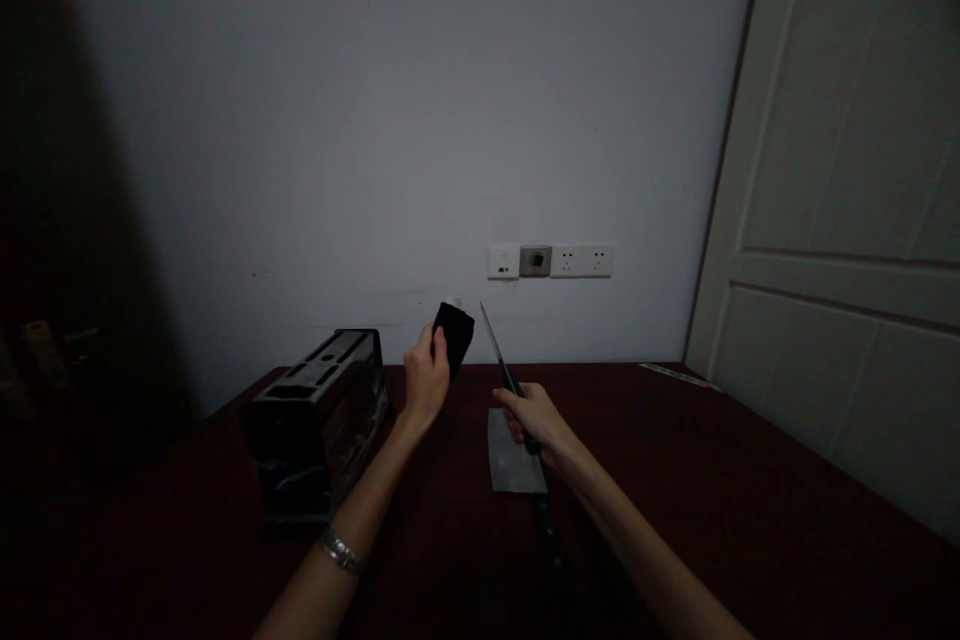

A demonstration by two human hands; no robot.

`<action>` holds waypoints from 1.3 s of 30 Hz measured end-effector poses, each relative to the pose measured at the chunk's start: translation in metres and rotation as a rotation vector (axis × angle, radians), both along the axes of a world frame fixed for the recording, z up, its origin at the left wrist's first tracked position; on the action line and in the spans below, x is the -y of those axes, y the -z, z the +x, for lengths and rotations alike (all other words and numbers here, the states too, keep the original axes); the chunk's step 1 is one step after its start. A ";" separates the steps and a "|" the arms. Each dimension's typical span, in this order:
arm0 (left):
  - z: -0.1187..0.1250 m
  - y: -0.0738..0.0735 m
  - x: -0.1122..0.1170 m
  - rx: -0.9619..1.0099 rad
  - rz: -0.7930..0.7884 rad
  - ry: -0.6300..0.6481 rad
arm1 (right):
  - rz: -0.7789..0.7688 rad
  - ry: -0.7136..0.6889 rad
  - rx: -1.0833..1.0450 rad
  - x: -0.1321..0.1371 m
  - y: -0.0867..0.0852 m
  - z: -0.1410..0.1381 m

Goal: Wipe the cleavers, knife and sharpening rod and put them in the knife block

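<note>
My left hand [427, 378] is closed around a black cloth [457, 332], held up above the table. In my right hand [534, 414] is the black handle of a knife [493, 335], its narrow blade pointing up and away, edge-on to me. The blade and the cloth are apart, with a small gap between them. Beneath my right hand a cleaver [517, 465] lies on the table, its broad grey blade away from me and its dark riveted handle toward me. My right hand hides part of the cleaver's blade.
A black knife block [330, 365] with slots in its top stands on the left of the dark red table [675, 480]. A thin pale strip [679, 376] lies at the far right edge. Wall sockets [581, 261] sit behind; a white door [840, 220] stands right.
</note>
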State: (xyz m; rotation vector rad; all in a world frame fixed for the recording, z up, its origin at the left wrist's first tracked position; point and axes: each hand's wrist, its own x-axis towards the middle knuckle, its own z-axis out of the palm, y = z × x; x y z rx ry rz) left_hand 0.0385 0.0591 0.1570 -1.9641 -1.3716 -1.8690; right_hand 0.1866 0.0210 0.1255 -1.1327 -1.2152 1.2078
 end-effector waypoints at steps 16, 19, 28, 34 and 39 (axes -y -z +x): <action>0.024 0.013 0.011 -0.319 -0.093 0.536 | 0.029 -0.043 0.000 -0.008 0.009 0.004; 0.027 0.011 0.012 -0.239 -0.190 0.518 | 0.003 -0.063 -0.040 -0.006 0.006 0.005; -0.004 -0.006 -0.009 0.380 -0.110 0.215 | -0.082 -0.134 -0.214 0.009 -0.021 0.008; 0.014 0.004 0.000 0.285 -0.176 0.296 | -0.056 -0.118 -0.200 0.012 -0.024 0.007; 0.033 0.015 0.009 0.197 -0.249 0.382 | 0.002 -0.142 -0.144 0.013 -0.020 0.004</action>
